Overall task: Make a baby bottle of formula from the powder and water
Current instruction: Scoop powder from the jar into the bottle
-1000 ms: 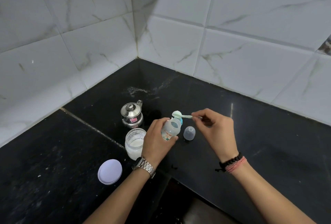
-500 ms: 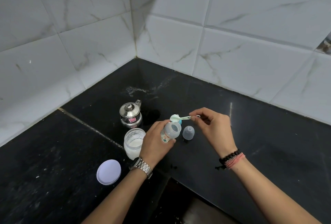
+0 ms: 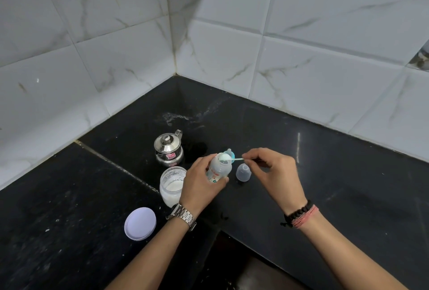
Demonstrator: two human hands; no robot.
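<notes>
My left hand [image 3: 201,185] grips a small clear baby bottle [image 3: 219,168], tilted with its open mouth up and to the right. My right hand [image 3: 274,171] pinches the handle of a pale green scoop [image 3: 226,157], whose powder-filled bowl sits at the bottle's mouth. An open jar of white powder [image 3: 173,185] stands just left of my left hand. A small steel kettle [image 3: 168,149] with its lid on stands behind the jar. The bottle's blue teat ring [image 3: 229,152] peeks out behind the bottle's mouth.
A clear bottle cap [image 3: 243,172] stands on the black counter [image 3: 348,192] between my hands. The jar's white lid [image 3: 140,223] lies at the near left. White tiled walls meet in a corner behind. The counter's front edge steps back near my forearms.
The scoop has come down and left from above the bottle onto its mouth. My left hand still holds the bottle at about the same tilt.
</notes>
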